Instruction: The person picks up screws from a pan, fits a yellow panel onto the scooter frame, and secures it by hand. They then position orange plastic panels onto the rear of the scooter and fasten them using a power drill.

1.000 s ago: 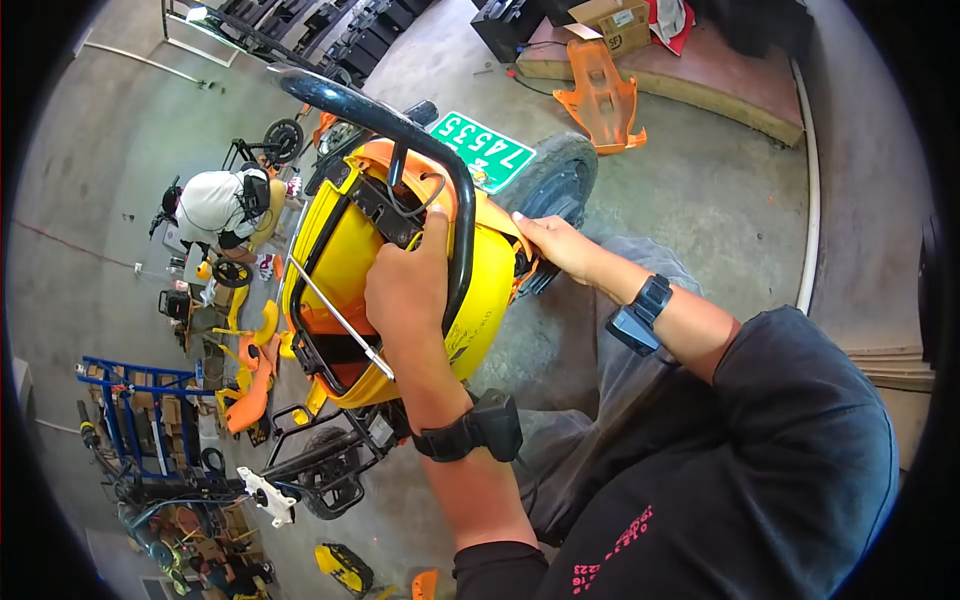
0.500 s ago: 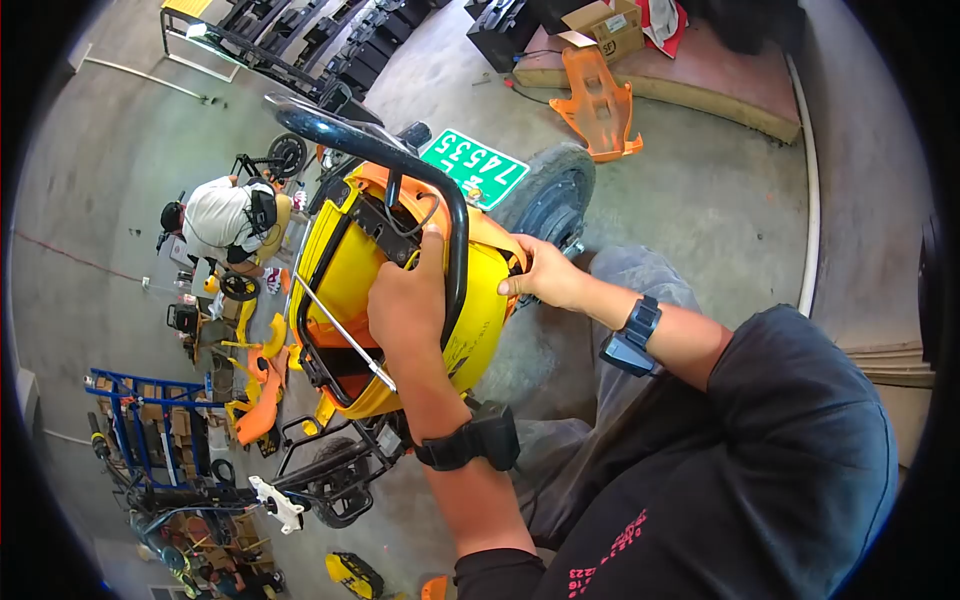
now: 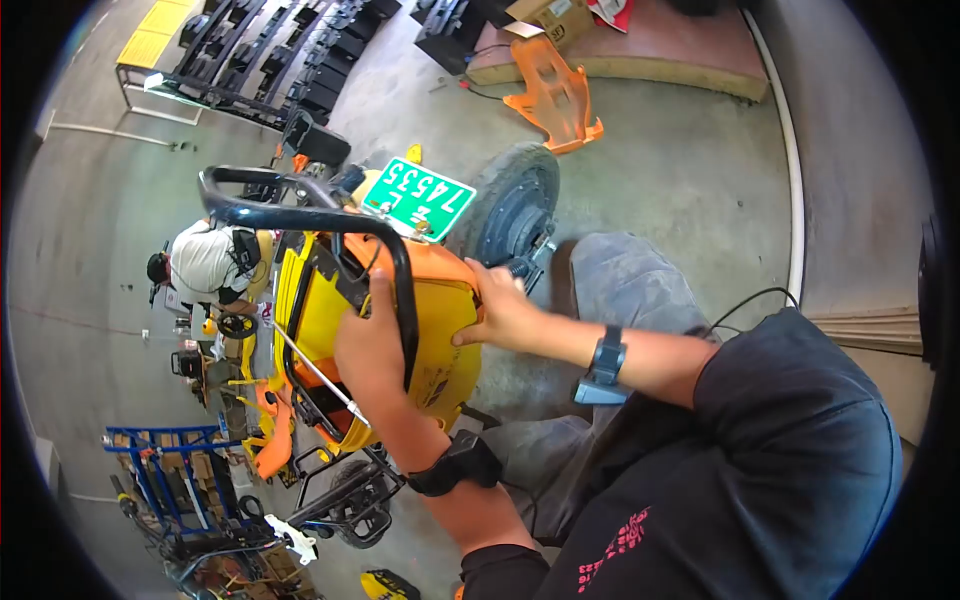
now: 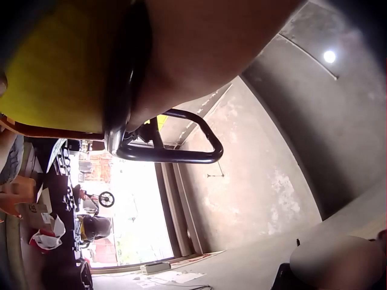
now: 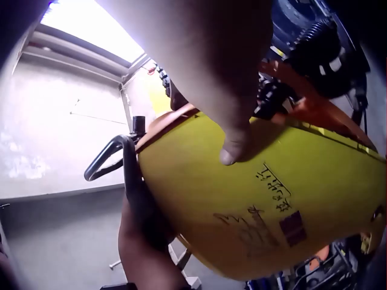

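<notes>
The yellow body panel (image 3: 445, 350) of a two-wheeler has orange trim (image 3: 425, 258) and a black tubular rail (image 3: 290, 215) around it. The left hand (image 3: 375, 350) is inside the rail at the trim, one digit pointing up; its other fingers are hidden. Behind the rail, the left hand (image 5: 148, 254) shows in the right wrist view. The right hand (image 3: 503, 310) grips the panel's edge beside the trim. In the right wrist view its thumb presses the yellow face (image 5: 199, 175), above handwriting; the other fingers are hidden.
A green number plate (image 3: 420, 198) and rear wheel (image 3: 510, 205) stand beyond the hands. A thin metal rod (image 3: 320, 372) crosses the open body. An orange panel (image 3: 555, 95) lies on the floor. Another person (image 3: 205, 260) bends over parts at the left.
The vehicle and both hands have shifted left in the head view. The right hand's thumb has spread lower over the yellow panel. The left hand stays inside the rail.
</notes>
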Demonstrator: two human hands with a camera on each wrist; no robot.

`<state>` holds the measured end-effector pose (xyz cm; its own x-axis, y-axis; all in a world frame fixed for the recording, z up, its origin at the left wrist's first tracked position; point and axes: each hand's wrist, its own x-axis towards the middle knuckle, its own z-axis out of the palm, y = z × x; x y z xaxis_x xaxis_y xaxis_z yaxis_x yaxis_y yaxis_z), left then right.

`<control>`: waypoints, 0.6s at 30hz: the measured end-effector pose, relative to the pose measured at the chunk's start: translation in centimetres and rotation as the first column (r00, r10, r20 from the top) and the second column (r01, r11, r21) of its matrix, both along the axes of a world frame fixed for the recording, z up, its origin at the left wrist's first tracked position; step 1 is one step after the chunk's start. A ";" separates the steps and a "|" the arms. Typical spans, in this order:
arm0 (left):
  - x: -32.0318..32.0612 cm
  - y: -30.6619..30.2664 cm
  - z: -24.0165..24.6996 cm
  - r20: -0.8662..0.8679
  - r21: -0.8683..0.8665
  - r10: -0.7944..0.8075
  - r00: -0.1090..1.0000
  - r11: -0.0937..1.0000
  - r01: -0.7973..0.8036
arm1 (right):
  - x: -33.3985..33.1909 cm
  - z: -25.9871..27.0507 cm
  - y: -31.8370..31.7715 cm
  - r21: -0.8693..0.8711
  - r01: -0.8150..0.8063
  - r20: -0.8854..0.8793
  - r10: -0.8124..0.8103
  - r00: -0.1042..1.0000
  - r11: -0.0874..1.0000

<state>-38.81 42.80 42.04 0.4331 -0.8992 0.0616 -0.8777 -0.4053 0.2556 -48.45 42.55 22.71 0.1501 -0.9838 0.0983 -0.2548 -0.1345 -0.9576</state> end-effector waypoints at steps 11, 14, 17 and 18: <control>0.1 -0.7 -0.8 -0.069 -0.002 0.024 0.997 1.000 -0.024 | 2.6 -1.3 1.0 -0.126 0.254 0.296 -0.208 0.932 0.959; 0.0 -0.6 -0.8 -0.044 -0.013 0.026 0.999 1.000 -0.026 | 2.0 -1.4 1.2 -0.158 0.247 0.342 -0.182 0.922 0.956; -0.1 -0.8 -0.5 0.005 0.031 0.065 0.998 0.997 -0.065 | 1.5 -1.2 0.9 -0.191 0.236 0.285 -0.176 0.942 0.953; -0.2 -0.7 -0.3 0.034 0.029 0.070 0.997 0.997 -0.071 | 1.4 -1.2 0.9 -0.212 0.219 0.281 -0.155 0.947 0.952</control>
